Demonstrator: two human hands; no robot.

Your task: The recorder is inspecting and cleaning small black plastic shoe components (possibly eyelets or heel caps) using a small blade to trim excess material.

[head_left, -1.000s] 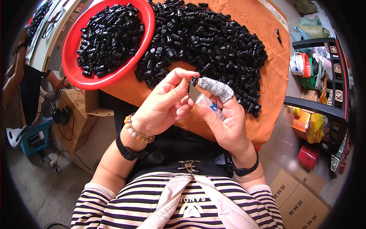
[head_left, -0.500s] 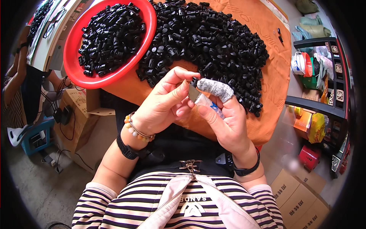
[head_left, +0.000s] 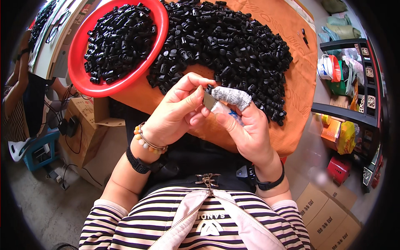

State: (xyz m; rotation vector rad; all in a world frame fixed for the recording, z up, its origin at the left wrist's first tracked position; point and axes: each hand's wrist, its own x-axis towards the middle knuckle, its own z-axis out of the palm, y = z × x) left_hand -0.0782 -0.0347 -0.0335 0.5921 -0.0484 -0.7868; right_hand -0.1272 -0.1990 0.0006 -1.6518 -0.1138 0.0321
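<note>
My left hand (head_left: 175,109) is closed, with a small black plastic part (head_left: 209,88) pinched at its fingertips. My right hand (head_left: 255,132) grips a short flat blade (head_left: 209,101) whose handle (head_left: 224,110) is wrapped in white with blue marks. A grey knitted finger sleeve (head_left: 231,96) covers the right index finger, which presses by the black part. The blade's edge lies close against that part; fingers hide exactly where they meet. Beyond my hands a big heap of similar black parts (head_left: 233,46) covers much of an orange cloth (head_left: 302,89).
A red basin (head_left: 163,31) full of black parts stands at the left of the heap. Two loose dark pieces (head_left: 305,37) lie at the cloth's right. A black shelf (head_left: 339,111) and cardboard boxes (head_left: 329,214) stand right; another person's arm (head_left: 21,62) shows far left.
Both hands have shifted slightly left with the blade and the black part, and the whole view has moved a little too. Both grips stay the same.
</note>
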